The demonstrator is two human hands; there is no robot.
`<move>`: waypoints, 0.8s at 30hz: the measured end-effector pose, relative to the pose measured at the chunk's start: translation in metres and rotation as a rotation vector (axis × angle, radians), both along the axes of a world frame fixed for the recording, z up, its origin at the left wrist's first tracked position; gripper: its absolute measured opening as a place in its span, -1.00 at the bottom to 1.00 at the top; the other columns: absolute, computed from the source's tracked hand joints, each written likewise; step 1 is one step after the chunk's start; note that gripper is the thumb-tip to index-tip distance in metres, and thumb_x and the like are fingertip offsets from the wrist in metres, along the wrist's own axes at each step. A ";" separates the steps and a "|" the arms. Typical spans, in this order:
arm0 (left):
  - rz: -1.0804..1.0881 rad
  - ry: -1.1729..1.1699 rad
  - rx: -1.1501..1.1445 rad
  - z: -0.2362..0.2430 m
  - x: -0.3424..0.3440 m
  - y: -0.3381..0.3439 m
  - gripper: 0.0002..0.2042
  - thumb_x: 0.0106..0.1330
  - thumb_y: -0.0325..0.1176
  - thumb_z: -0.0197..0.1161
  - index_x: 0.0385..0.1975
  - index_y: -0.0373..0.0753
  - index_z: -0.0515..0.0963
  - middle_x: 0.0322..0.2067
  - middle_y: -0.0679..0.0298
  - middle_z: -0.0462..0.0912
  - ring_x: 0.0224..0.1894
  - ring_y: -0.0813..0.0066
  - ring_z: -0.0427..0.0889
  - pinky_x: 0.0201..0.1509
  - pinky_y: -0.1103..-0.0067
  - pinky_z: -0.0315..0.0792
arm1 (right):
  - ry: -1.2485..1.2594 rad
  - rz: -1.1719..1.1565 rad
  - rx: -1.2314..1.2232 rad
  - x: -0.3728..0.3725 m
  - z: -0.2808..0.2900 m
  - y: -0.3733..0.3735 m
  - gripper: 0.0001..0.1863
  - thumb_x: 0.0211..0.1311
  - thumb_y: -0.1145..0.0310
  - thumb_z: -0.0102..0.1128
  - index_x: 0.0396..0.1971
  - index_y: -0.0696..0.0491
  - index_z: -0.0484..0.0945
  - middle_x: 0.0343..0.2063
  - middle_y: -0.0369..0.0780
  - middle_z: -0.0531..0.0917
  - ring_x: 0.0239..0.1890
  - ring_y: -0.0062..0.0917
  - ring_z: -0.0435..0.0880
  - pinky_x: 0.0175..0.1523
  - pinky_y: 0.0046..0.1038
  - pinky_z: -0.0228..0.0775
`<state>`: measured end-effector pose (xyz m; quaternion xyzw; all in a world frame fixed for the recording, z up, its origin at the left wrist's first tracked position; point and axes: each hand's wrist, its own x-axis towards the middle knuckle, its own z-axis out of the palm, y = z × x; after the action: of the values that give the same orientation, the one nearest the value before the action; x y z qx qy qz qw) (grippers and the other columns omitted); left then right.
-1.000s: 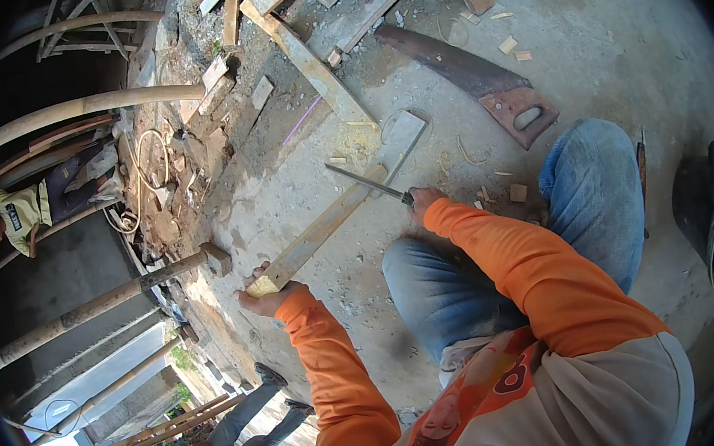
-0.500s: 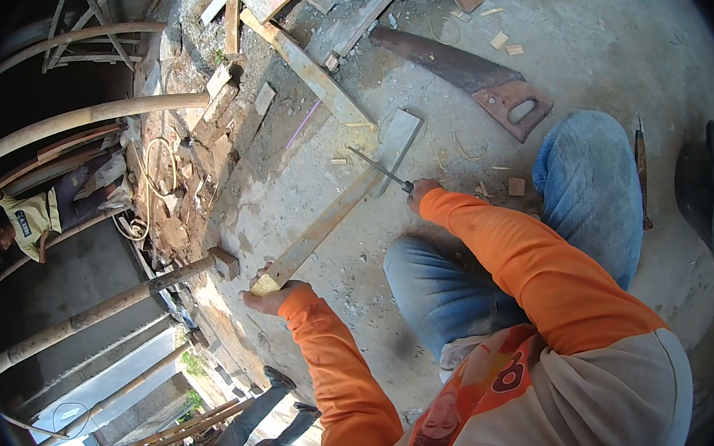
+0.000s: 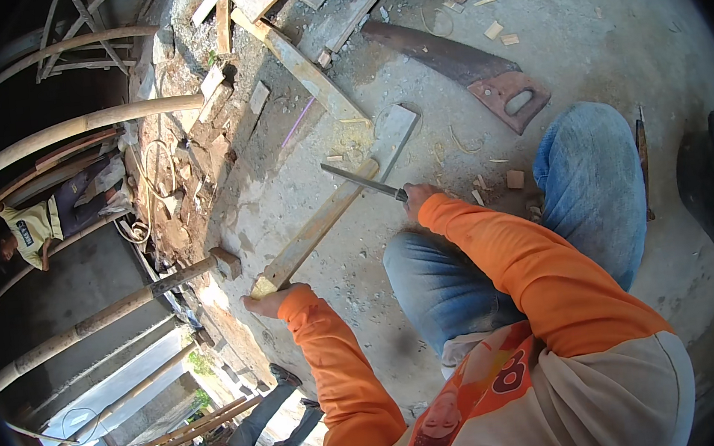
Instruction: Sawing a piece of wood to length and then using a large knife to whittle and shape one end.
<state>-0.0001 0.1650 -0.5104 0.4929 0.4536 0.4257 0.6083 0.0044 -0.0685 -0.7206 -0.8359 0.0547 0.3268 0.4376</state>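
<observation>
Since half a second ago, the long blade [image 3: 361, 180] has shifted its tip leftward. Left hand [image 3: 274, 303] curls around the wooden bar [image 3: 321, 228]'s near end; right hand [image 3: 420, 199] clenches the blade's butt. Bamboo poles [image 3: 100, 323] cross the left; gritty concrete floor [image 3: 615, 43] carries a handsaw [image 3: 451, 54]. The bar slants between both hands, its far end at a grey board [image 3: 397, 127].

slanted wooden batten [image 3: 315, 230], slim dark tool [image 3: 363, 180] across it

Bamboo poles [image 3: 81, 123] and a shaded grey wall [image 3: 92, 283] border the daylit concrete floor [image 3: 632, 42].
</observation>
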 end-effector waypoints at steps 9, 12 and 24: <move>0.254 0.253 0.048 0.016 0.014 -0.036 -0.29 -0.02 0.11 0.12 -0.04 -0.46 0.40 -0.12 -0.06 0.49 -0.19 0.10 0.52 -0.10 0.32 0.38 | -0.029 -0.031 0.034 0.004 0.014 0.022 -0.72 0.06 0.24 0.14 -0.26 0.07 0.54 -0.27 0.01 0.60 -0.18 -0.11 0.59 -0.05 -0.21 0.44; 0.213 0.230 0.122 0.020 0.010 -0.043 -0.28 -0.04 0.10 0.12 -0.08 -0.52 0.40 -0.16 -0.09 0.51 -0.22 0.07 0.53 -0.14 0.30 0.39 | -0.125 0.074 0.087 0.008 0.019 0.029 -0.74 0.05 0.24 0.15 -0.30 0.08 0.52 -0.29 0.01 0.60 -0.20 -0.11 0.59 -0.09 -0.21 0.45; 0.240 0.227 0.084 0.001 0.004 -0.021 -0.35 0.03 0.08 0.13 -0.13 -0.49 0.44 -0.19 0.00 0.51 -0.25 0.18 0.53 -0.18 0.37 0.42 | 0.086 -0.157 -0.089 0.003 -0.044 -0.020 -0.76 0.07 0.27 0.11 -0.32 0.08 0.57 -0.30 -0.02 0.63 -0.16 -0.11 0.60 -0.04 -0.21 0.44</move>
<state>0.0038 0.1445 -0.5095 0.5050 0.5567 0.4558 0.4768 0.0071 -0.0880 -0.7643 -0.8329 0.1531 0.3242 0.4216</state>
